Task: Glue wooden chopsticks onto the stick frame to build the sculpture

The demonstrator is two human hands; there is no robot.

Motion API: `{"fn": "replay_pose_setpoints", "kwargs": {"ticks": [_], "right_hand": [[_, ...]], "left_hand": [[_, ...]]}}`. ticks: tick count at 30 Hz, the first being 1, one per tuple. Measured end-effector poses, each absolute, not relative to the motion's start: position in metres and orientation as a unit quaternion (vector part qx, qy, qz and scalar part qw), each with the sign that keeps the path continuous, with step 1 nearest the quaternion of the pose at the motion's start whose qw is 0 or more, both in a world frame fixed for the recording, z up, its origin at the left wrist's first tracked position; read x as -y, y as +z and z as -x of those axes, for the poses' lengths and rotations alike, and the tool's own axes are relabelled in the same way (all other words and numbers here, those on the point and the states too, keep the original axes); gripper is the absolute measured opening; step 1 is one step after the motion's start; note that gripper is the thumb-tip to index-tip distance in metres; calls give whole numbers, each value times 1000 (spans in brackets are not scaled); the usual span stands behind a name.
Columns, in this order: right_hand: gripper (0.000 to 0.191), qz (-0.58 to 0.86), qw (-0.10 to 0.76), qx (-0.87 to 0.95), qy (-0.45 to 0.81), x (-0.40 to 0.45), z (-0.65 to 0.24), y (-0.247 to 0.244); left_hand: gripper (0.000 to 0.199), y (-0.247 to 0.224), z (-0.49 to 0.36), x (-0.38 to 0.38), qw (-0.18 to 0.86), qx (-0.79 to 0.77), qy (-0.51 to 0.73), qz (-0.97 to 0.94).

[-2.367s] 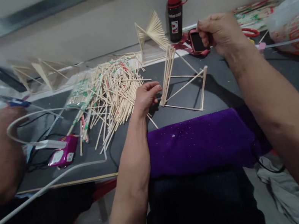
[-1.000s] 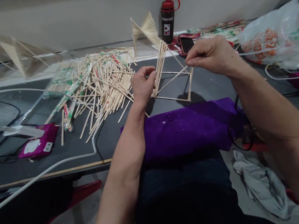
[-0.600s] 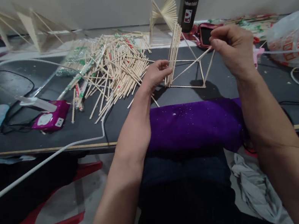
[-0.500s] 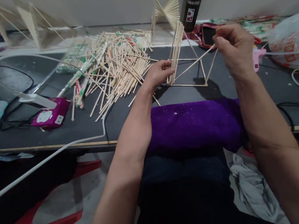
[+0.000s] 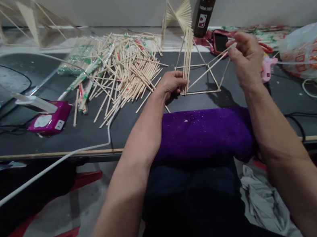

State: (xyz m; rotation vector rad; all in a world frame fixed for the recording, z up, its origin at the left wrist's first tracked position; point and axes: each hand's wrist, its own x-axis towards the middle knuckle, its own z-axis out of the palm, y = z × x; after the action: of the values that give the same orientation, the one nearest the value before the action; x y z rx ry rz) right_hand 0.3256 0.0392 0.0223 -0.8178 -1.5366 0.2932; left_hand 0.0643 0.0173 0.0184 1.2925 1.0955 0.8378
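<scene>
A small open frame of thin wooden sticks (image 5: 203,92) rests on the dark table, with a row of slanting sticks (image 5: 189,61) on its left side. My left hand (image 5: 174,83) is closed on the lower end of that row. Off to the right, my right hand (image 5: 244,52) pinches the upper end of a stick near the frame's top right; the stick slopes down towards my left hand. A large loose pile of sticks (image 5: 134,69) lies left of the frame. Behind it stands a fan-shaped stick model (image 5: 180,14).
A dark bottle with a red cap (image 5: 205,10) and a phone (image 5: 220,41) are at the back. Right of my right hand lies a pink glue gun (image 5: 266,68). A purple cloth (image 5: 204,135) covers the front edge. A purple power socket (image 5: 51,119) sits left.
My right hand has moved slightly left and down with the stick end. My left hand stays at the row's lower end, its fingers curled a little more. The view has shifted slightly.
</scene>
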Motion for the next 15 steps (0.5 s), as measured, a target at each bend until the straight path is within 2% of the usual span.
{"fn": "replay_pose_setpoints", "kwargs": {"ticks": [15], "right_hand": [[45, 429, 604, 659, 130, -26, -322, 19]], "left_hand": [[12, 19, -69, -15, 586, -490, 363, -534]]}}
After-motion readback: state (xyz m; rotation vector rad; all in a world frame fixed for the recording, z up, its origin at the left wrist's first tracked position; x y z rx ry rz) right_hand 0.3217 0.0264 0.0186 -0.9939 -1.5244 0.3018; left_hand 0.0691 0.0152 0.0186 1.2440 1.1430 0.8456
